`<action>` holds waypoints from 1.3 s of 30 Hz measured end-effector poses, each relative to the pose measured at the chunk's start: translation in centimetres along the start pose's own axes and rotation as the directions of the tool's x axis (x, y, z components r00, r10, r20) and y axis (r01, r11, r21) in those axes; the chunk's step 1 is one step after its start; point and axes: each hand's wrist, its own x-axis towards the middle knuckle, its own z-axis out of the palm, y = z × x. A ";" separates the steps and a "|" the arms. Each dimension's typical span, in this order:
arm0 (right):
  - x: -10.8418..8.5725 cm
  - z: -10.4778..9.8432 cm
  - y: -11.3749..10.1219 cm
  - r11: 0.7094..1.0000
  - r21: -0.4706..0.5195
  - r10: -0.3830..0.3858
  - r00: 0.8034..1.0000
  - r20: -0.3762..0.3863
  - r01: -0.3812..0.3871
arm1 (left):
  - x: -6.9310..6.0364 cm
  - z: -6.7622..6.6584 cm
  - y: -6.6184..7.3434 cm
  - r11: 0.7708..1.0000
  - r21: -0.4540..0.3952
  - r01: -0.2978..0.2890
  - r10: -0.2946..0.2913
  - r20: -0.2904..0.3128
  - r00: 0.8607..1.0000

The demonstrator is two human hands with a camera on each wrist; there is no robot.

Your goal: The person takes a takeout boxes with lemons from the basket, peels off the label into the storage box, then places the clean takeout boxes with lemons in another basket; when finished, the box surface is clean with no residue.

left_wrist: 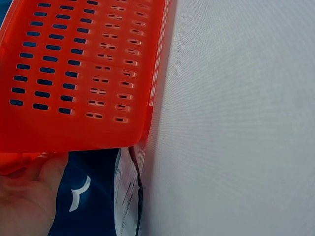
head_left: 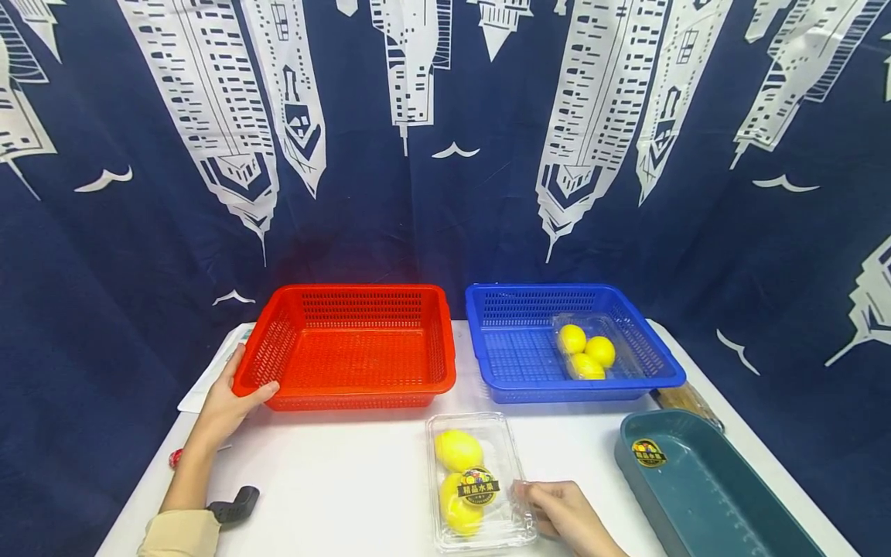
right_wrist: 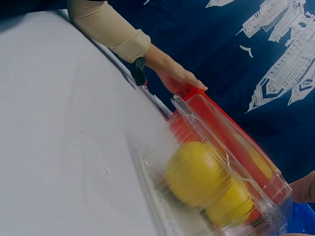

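At the left front corner of the red basket (head_left: 362, 360), my left hand (head_left: 230, 406) grips the rim, thumb toward the front and fingers along the side. Its palm (left_wrist: 29, 196) shows below the basket's perforated wall (left_wrist: 74, 73) in the left wrist view. My right hand (head_left: 567, 510) pinches the right edge of a clear plastic fruit box (head_left: 497, 456) in front of the baskets. Two lemons (head_left: 458, 450) show inside, with a black and gold label (head_left: 478, 487) partly covering one. The right wrist view shows this box (right_wrist: 236, 152) up close; only part of my right hand (right_wrist: 304, 189) appears there.
A blue basket (head_left: 515, 356) at the back right holds another clear box with three lemons (head_left: 586, 352). To the right stands a teal bin (head_left: 703, 472) with a round label (head_left: 649, 453). White paper (head_left: 209, 379) and a small red item (head_left: 175, 458) lie left; a brown item (head_left: 685, 398) lies right.
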 end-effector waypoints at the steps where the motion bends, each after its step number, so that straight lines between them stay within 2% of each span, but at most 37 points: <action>1: 0.0 0.0 0.0 1.000 0.000 0.002 1.000 -0.009 -0.002 | 0.0 0.0 0.0 1.000 0.000 -0.001 0.001 0.000 1.000; 10: 0.1 0.0 0.4 1.000 0.020 -0.005 1.000 -0.014 0.006 | -0.1 0.0 0.0 1.000 0.006 -0.004 0.004 0.002 1.000; 18: 0.0 0.0 0.5 1.000 0.009 -0.011 1.000 -0.017 0.012 | 0.0 0.0 0.3 0.999 0.046 0.009 -0.008 -0.007 1.000; 22: 0.1 -0.1 0.4 1.000 0.009 -0.015 1.000 -0.004 0.015 | -0.4 -0.1 0.8 0.990 0.139 0.021 -0.019 -0.019 1.000; 26: 0.1 -0.1 0.3 1.000 -0.007 0.006 1.000 -0.008 -0.006 | -1.1 -0.2 1.7 0.971 0.239 0.023 -0.010 -0.053 0.999; 29: 0.2 0.0 0.3 1.000 -0.018 0.007 1.000 -0.016 -0.007 | -1.5 0.0 2.9 0.946 0.323 0.013 0.014 -0.083 0.996; 33: 0.1 -0.1 0.2 1.000 -0.020 0.005 1.000 -0.019 -0.005 | -2.4 0.7 5.3 0.905 0.425 -0.029 0.085 -0.114 0.990; 36: 0.0 -0.2 0.2 1.000 -0.019 0.009 1.000 -0.013 -0.010 | -3.4 1.8 7.3 0.893 0.443 -0.079 0.138 -0.102 0.985; 39: 0.1 -0.3 0.2 1.000 -0.020 0.010 1.000 -0.005 -0.010 | -4.6 3.1 9.2 0.897 0.423 -0.130 0.164 -0.044 0.985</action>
